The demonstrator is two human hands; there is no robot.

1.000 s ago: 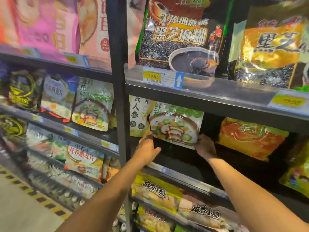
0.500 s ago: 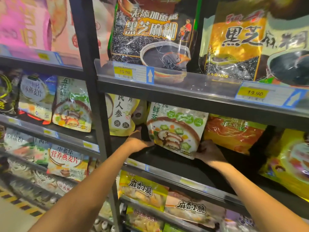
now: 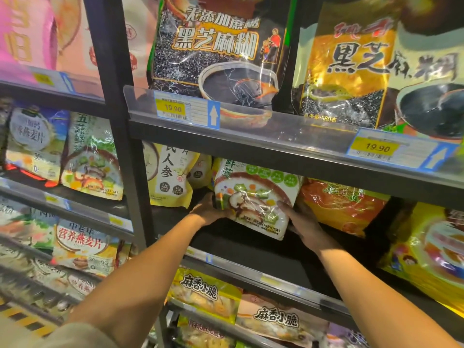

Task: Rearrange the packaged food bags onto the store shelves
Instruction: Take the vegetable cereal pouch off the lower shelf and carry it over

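Fingers (image 3: 283,205) of left hand (image 3: 207,209) and right hand (image 3: 306,223) curl round lower corners of soup-mix bag (image 3: 256,194), at middle shelf (image 3: 251,249); probably light, soft, slippery film, best held by side edges.

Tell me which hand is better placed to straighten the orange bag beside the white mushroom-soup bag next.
Right, probably. The right hand holds the white mushroom-soup bag at its right edge, beside the crinkled orange plastic bag; the left hand holds the opposite edge, farther away.
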